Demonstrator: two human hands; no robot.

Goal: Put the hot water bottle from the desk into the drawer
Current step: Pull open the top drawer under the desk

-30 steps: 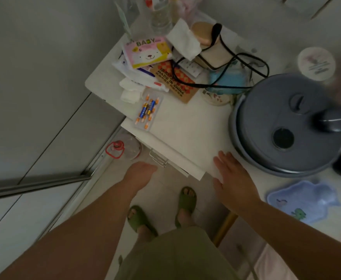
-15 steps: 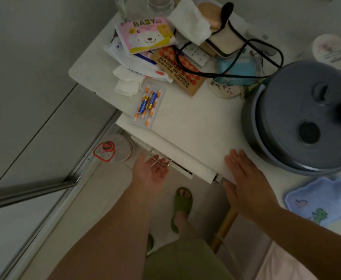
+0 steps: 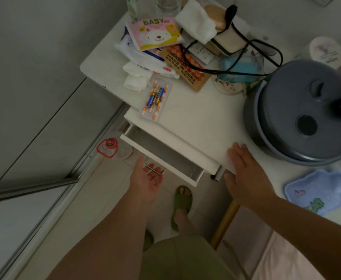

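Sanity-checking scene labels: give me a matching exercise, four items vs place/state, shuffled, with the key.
1. hot water bottle
2. drawer
3. left hand
4. right hand

a. flat on the desk edge
b. fingers hooked under the metal handle
c. pulled partly open, looks empty
d. lying on the desk, right of the right hand

Pairs: 1-d, 2-c, 3-b, 4-a

At the top of my view I read "BABY" on the pink packet (image 3: 154,34) and "MADE IN CHINA" on the checkered brown card (image 3: 185,66).
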